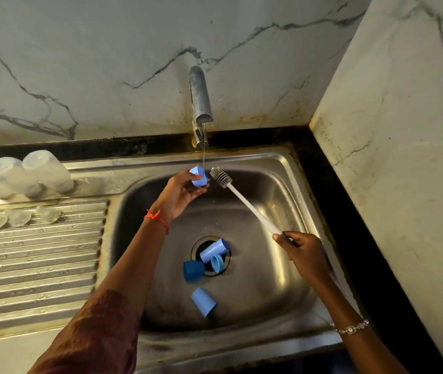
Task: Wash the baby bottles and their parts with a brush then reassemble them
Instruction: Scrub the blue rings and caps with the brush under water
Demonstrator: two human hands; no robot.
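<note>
Brushed steel sink, matt blue plastic caps, veined glossy marble wall.

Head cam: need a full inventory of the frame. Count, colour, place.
sink: 1, steel, centre
faucet: 1, metal, behind the sink, water running
drainboard: 1, steel, ribbed, left of the sink
baby bottles: 3, clear, inverted on the back-left ledge
small clear parts: 3, on the drainboard before the bottles
blue caps: 3, two light, one darker, sink floor
threaded ring: 1, light blue, at the drain
bottle brush: 1, white handle, grey bristles, head beside the water
red thread: 1, left wrist
bracelet: 1, silver, right wrist
left hand: holds a light blue part under the water
right hand: grips the brush handle
</note>
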